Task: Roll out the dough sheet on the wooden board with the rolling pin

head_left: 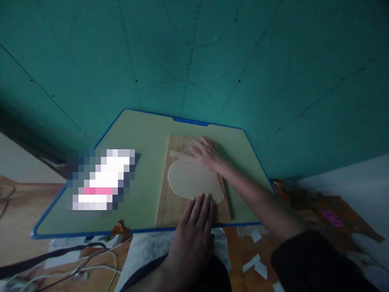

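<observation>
A flat, pale sheet of dough (194, 178) lies on a wooden board (165, 202) in the middle of a light green table. My left hand (196, 227) rests at the board's near edge, fingers stretched forward, with the fingertips at the near rim of the dough. Reaching in from the right, my right hand (206, 152) lies over the far end of a light rolling pin (180, 155), which crosses the board at the dough's far edge. Its fingers are spread and point away to the left; part of the pin is hidden under it.
A pixelated, bright object (106, 178) lies on the table (148, 138) to the left. Behind the table stands a green wall (188, 61). Cables (91, 267) and paper scraps (257, 265) lie on the floor nearby.
</observation>
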{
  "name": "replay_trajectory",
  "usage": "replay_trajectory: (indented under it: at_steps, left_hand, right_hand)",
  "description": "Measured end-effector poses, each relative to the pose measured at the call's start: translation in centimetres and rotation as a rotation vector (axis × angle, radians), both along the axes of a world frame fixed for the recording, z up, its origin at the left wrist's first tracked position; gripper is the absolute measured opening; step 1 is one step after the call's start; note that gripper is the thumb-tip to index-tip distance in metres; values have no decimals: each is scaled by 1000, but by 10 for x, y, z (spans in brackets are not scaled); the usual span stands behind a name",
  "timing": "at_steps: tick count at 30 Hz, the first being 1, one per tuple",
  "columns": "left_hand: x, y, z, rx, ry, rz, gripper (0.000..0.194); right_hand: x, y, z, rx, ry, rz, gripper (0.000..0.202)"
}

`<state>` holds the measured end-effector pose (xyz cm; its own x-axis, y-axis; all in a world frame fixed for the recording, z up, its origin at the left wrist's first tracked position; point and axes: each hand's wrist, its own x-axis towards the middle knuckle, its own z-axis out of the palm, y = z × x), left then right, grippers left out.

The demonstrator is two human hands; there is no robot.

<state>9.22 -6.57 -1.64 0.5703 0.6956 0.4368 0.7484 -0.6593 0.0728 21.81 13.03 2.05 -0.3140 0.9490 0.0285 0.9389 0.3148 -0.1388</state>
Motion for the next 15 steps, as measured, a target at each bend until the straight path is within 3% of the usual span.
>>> replay_trajectory:
  at_steps: [3,10,12,15]
  left_hand:
    - [4,4,6,-61,-46,15,60]
    - [6,10,7,-205,-181,-135,33]
    - [5,9,4,-203,-180,-153,29]
    - [4,9,0,-148,-177,-161,34]
  right_hand:
    - [-4,-10,2,7,9,19,57]
    - [-14,-110,20,-84,89,283,57]
    - [-11,-119,23,-134,95,351,56]
    - [-4,-102,20,-105,59,369,54]
